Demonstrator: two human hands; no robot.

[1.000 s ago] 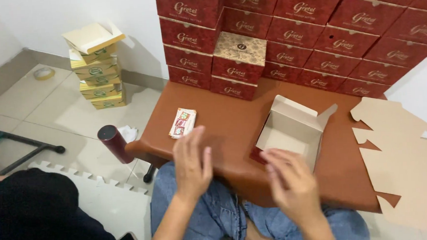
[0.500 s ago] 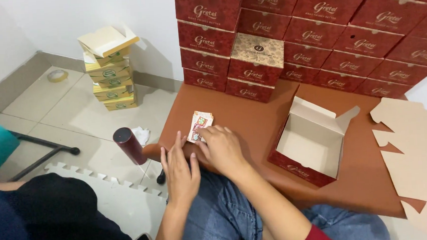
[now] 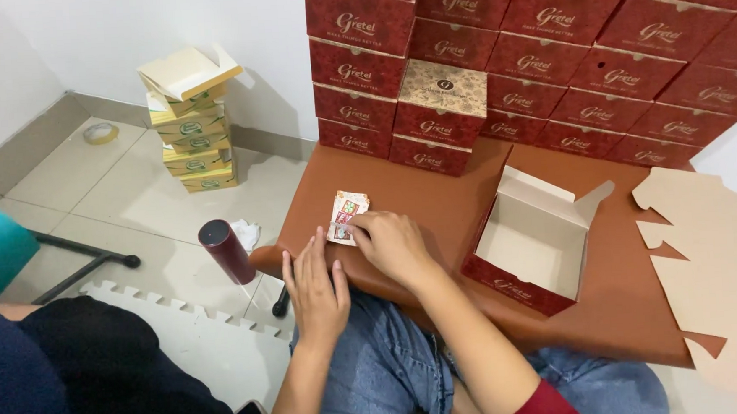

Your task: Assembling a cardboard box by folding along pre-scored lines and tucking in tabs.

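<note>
Looking down at a low brown worktop (image 3: 436,203). The right hand (image 3: 393,246) has its fingertips on a small stack of colourful printed cards (image 3: 346,217) near the 9 o'clock edge, and the left hand (image 3: 315,287) lies flat just beside it at 7 o'clock. An open dark red cardboard box with a cream inside (image 3: 532,242) sits at 3 o'clock. A wall of stacked dark red boxes (image 3: 545,46) fills 12 o'clock, and a flat tan cardboard cutout (image 3: 716,256) lies far right.

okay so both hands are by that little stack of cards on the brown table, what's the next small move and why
Probably lift the top card: the right hand already has fingertips on the stack, the left hand rests flat beside it, and the open red box sits empty close by.
</note>
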